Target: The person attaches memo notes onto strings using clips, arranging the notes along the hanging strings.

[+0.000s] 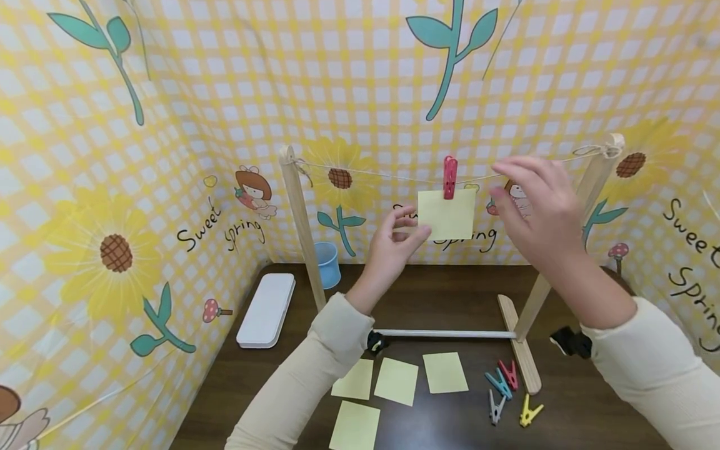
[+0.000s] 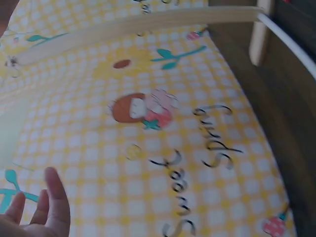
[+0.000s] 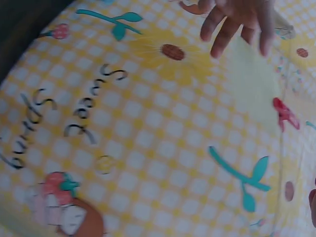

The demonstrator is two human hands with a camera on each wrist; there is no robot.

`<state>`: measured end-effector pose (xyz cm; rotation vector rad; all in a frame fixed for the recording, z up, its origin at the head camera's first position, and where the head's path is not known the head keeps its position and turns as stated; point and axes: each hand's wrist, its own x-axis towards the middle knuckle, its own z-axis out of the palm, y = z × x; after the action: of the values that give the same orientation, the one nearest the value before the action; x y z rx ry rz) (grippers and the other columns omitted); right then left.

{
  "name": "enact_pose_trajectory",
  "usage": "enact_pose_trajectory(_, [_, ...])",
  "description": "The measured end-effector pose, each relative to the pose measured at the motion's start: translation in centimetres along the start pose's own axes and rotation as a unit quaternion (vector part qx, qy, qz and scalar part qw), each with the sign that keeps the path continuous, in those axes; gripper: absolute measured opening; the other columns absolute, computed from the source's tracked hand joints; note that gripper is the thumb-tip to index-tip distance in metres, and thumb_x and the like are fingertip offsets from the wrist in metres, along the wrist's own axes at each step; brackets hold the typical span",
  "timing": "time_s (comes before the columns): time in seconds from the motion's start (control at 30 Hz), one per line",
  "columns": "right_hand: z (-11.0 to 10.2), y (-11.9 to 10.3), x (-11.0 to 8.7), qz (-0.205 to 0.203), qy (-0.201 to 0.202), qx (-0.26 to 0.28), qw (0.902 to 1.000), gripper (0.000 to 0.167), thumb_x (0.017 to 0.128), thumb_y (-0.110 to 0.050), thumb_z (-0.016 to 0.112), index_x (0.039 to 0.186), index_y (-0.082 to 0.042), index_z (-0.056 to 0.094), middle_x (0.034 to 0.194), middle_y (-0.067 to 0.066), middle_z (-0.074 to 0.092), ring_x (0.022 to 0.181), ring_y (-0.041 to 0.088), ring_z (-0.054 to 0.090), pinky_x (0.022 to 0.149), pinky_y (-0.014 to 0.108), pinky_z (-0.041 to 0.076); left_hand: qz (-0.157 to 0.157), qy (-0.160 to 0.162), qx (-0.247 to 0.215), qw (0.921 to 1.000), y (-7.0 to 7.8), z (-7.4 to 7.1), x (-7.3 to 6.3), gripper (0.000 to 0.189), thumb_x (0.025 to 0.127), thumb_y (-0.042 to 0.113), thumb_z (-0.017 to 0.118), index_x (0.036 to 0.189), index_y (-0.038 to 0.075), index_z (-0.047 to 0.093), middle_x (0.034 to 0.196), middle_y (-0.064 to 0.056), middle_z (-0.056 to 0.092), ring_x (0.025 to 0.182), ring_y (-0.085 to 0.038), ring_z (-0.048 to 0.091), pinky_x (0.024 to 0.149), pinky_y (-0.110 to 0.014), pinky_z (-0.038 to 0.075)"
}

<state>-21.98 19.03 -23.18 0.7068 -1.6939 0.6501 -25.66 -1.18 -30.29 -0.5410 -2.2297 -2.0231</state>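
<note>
A pale yellow sticky note (image 1: 446, 215) hangs from a string (image 1: 371, 173), held by a red clothespin (image 1: 449, 177) near the note's top edge. My left hand (image 1: 394, 240) is at the note's lower left corner, its thumb overlapping that corner in the head view. In the right wrist view, the fingers of that left hand (image 3: 239, 19) are spread beside the note (image 3: 254, 84). Whether the thumb touches the paper is unclear. To the right of the clothespin, my right hand (image 1: 542, 209) is raised with thumb and fingers apart, holding nothing.
Wooden posts (image 1: 300, 225) carry the string, joined low by a white rod (image 1: 444, 334). Several sticky notes (image 1: 396, 381) lie on the dark table, with loose clothespins (image 1: 498, 383) to their right. A white case (image 1: 267, 310) and a blue cup (image 1: 328, 265) stand at the left.
</note>
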Motion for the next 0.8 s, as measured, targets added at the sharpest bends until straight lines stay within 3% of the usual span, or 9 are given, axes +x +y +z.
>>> enact_pose_trajectory(0.1, [-0.9, 0.8, -3.2, 0.014, 0.004, -0.003, 0.9999, 0.041, 0.093, -0.037, 0.053, 0.092, 0.002, 0.067, 0.091, 0.018, 0.064, 0.082, 0.038, 0.053, 0.075, 0.037, 0.037, -0.002, -0.019, 0.032, 0.9993, -1.7, -0.8, -1.1, 0.048, 0.092, 0.036, 0.057, 0.134, 0.018, 0.042, 0.122, -0.010, 0.047, 0.088, -0.021, 0.055, 0.062, -0.040, 0.053])
enact_pose_trajectory(0.2, [-2.0, 1.9, -7.0, 0.053, -0.078, -0.020, 0.9953, 0.024, 0.089, -0.020, 0.058, 0.094, 0.001, 0.067, 0.087, 0.016, 0.064, 0.079, 0.032, 0.054, 0.072, 0.038, 0.039, -0.009, -0.015, 0.088, 0.9960, -3.9, -1.3, -2.3, 0.042, 0.093, 0.030, 0.054, 0.131, 0.014, 0.045, 0.117, -0.008, 0.050, 0.082, -0.019, 0.054, 0.063, -0.037, 0.052])
enact_pose_trajectory(0.27, [-2.6, 2.4, -9.8, 0.099, -0.157, -0.038, 0.9818, 0.017, 0.084, -0.009, 0.061, 0.097, 0.000, 0.066, 0.086, 0.013, 0.065, 0.081, 0.029, 0.055, 0.073, 0.039, 0.041, -0.009, -0.013, 0.136, 0.9905, -5.7, -1.4, -3.2, 0.033, 0.092, 0.022, 0.055, 0.123, 0.012, 0.052, 0.108, -0.006, 0.055, 0.077, -0.017, 0.053, 0.064, -0.033, 0.050])
enact_pose_trajectory(0.37, [-2.9, 3.0, -13.9, 0.177, -0.278, -0.060, 0.9422, 0.021, 0.081, -0.001, 0.064, 0.102, -0.002, 0.065, 0.085, 0.008, 0.063, 0.082, 0.026, 0.055, 0.070, 0.041, 0.045, -0.018, -0.039, 0.218, 0.9750, -8.7, -1.6, -4.7, 0.023, 0.089, 0.012, 0.056, 0.111, 0.009, 0.060, 0.092, -0.001, 0.057, 0.076, -0.013, 0.052, 0.066, -0.028, 0.047])
enact_pose_trajectory(0.47, [-2.7, 3.2, -17.8, 0.251, -0.378, -0.057, 0.8893, 0.020, 0.083, -0.006, 0.065, 0.103, -0.004, 0.066, 0.085, 0.003, 0.062, 0.080, 0.024, 0.057, 0.065, 0.042, 0.047, -0.038, -0.101, 0.309, 0.9448, -11.7, -1.7, -6.5, 0.020, 0.087, 0.008, 0.056, 0.106, 0.010, 0.064, 0.085, 0.001, 0.056, 0.072, -0.013, 0.051, 0.062, -0.027, 0.046])
enact_pose_trajectory(0.6, [-2.3, 3.1, -22.8, 0.306, -0.472, -0.041, 0.8261, 0.016, 0.082, -0.013, 0.068, 0.098, -0.008, 0.067, 0.074, -0.004, 0.056, 0.065, 0.013, 0.053, 0.054, 0.032, 0.044, -0.051, -0.177, 0.440, 0.8792, -15.5, -1.6, -8.7, 0.023, 0.086, 0.010, 0.062, 0.108, 0.012, 0.065, 0.091, -0.002, 0.061, 0.079, -0.016, 0.058, 0.062, -0.029, 0.048])
enact_pose_trajectory(0.7, [-1.9, 2.3, -25.8, 0.315, -0.514, -0.058, 0.7957, 0.010, 0.079, -0.020, 0.072, 0.084, -0.015, 0.066, 0.064, -0.009, 0.048, 0.054, 0.008, 0.043, 0.047, 0.028, 0.037, -0.059, -0.205, 0.498, 0.8403, -17.5, -1.5, -9.9, 0.030, 0.084, 0.017, 0.068, 0.113, 0.012, 0.063, 0.100, -0.006, 0.061, 0.090, -0.022, 0.059, 0.070, -0.034, 0.050])
enact_pose_trajectory(0.73, [-1.9, 2.0, -26.6, 0.323, -0.523, -0.066, 0.7857, 0.011, 0.078, -0.024, 0.073, 0.079, -0.017, 0.064, 0.061, -0.010, 0.047, 0.052, 0.008, 0.042, 0.045, 0.028, 0.035, -0.062, -0.210, 0.511, 0.8310, -17.9, -1.4, -10.2, 0.034, 0.083, 0.020, 0.070, 0.115, 0.012, 0.062, 0.102, -0.007, 0.060, 0.093, -0.024, 0.059, 0.073, -0.036, 0.050])
enact_pose_trajectory(0.8, [-1.8, 1.3, -28.0, 0.324, -0.538, -0.091, 0.7728, 0.021, 0.075, -0.031, 0.075, 0.071, -0.020, 0.058, 0.058, -0.010, 0.045, 0.050, 0.009, 0.041, 0.043, 0.029, 0.034, -0.075, -0.217, 0.522, 0.8219, -18.5, -1.4, -10.7, 0.041, 0.081, 0.024, 0.072, 0.118, 0.011, 0.060, 0.103, -0.009, 0.058, 0.094, -0.027, 0.058, 0.075, -0.040, 0.050])
